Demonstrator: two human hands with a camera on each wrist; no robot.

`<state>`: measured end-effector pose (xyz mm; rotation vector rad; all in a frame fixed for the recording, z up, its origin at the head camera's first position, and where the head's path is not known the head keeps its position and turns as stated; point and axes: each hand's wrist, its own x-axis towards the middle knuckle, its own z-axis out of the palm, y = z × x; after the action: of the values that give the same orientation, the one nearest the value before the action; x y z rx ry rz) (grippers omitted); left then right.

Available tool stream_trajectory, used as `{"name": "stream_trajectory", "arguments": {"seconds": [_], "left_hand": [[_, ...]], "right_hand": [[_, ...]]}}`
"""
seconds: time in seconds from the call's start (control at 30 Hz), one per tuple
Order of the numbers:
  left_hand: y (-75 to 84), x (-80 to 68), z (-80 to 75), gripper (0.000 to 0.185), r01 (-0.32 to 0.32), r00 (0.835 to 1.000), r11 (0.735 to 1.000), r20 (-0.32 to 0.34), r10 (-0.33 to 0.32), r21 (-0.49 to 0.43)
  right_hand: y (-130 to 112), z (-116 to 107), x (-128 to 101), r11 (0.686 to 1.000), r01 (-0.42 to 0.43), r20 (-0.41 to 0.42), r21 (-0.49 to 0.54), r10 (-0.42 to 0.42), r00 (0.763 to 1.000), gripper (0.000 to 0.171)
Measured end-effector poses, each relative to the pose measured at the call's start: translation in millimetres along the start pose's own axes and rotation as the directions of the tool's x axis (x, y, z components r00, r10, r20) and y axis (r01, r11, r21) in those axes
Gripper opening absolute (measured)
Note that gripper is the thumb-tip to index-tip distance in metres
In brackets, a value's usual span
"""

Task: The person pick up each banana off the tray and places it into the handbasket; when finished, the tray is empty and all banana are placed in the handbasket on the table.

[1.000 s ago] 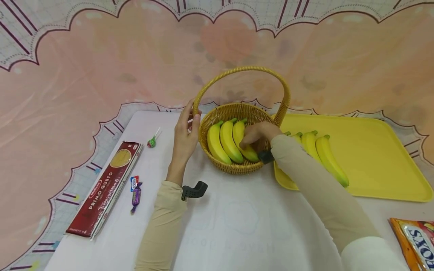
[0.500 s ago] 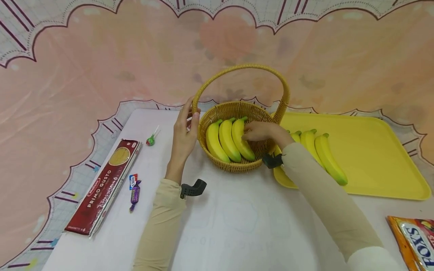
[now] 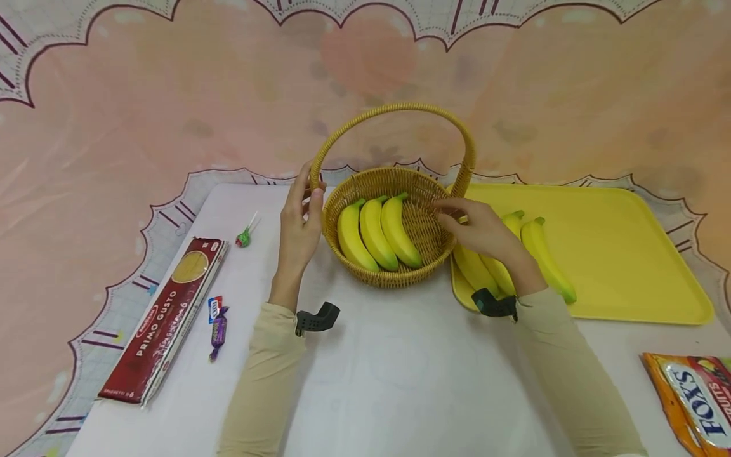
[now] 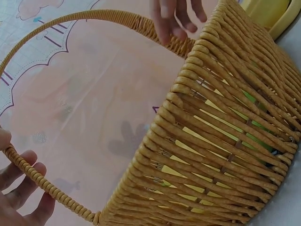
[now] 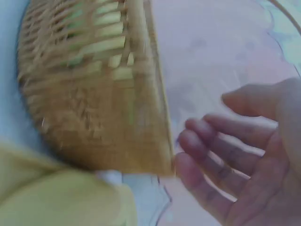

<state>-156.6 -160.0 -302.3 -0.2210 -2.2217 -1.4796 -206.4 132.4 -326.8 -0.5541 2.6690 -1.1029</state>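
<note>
A woven basket (image 3: pixel 394 279) with a tall arched handle (image 3: pixel 400 106) stands on the white table, three bananas (image 3: pixel 379 235) side by side in its left and middle part. My left hand (image 3: pixel 299 231) holds the handle's left foot; the left wrist view has the thumb and fingers (image 4: pixel 35 188) on either side of it. Over the basket's right rim is my right hand (image 3: pixel 480 228), fingers loosely bent and holding nothing, as the right wrist view shows. Below and beside it, several more bananas (image 3: pixel 548 263) lie on a yellow tray (image 3: pixel 628 254), some partly hidden by that hand.
Left of the basket lie a red spaghetti packet (image 3: pixel 165 320), a lollipop (image 3: pixel 243 238), a purple-wrapped candy (image 3: pixel 218 333) and a small red-and-blue one (image 3: pixel 214 309). An orange FOX'S bag (image 3: pixel 697 400) is at the lower right. A patterned cloth backdrop (image 3: pixel 257 95) hangs behind.
My right hand has let go of the rightmost banana in the basket and moved right, out to the rim above the tray. My left hand stays on the handle.
</note>
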Motion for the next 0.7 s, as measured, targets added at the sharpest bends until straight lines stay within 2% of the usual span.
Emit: {"name": "stream_trajectory", "arguments": {"seconds": [0.13, 0.23, 0.43, 0.57, 0.7], "left_hand": [[0.1, 0.2, 0.2, 0.043, 0.005, 1.000, 1.000, 0.006, -0.005, 0.004], [-5.7, 0.9, 1.0, 0.043, 0.012, 1.000, 1.000, 0.006, -0.012, 0.005], [-35.7, 4.9, 2.9, 0.044, -0.005, 1.000, 1.000, -0.018, 0.005, -0.005], [-37.6, 5.4, 3.5, 0.043, -0.014, 1.000, 1.000, -0.022, 0.014, -0.005], [-32.3, 6.0, 4.6, 0.044, 0.004, 1.000, 1.000, -0.019, -0.004, 0.000]], "right_hand": [[20.3, -7.8, -22.6, 0.997, -0.009, -0.130, 0.072, 0.018, 0.991, 0.041], [34.2, -13.0, -39.3, 0.996, -0.026, -0.190, 0.081, 0.041, 0.981, 0.041], [61.8, -25.3, -66.8, 0.997, -0.067, -0.238, 0.039, 0.074, 0.969, 0.040], [83.4, -34.1, -81.3, 0.997, -0.077, -0.263, 0.007, 0.076, 0.962, 0.041], [102.0, -39.1, -91.1, 0.993, -0.118, -0.264, -0.011, 0.111, 0.958, 0.045]]}}
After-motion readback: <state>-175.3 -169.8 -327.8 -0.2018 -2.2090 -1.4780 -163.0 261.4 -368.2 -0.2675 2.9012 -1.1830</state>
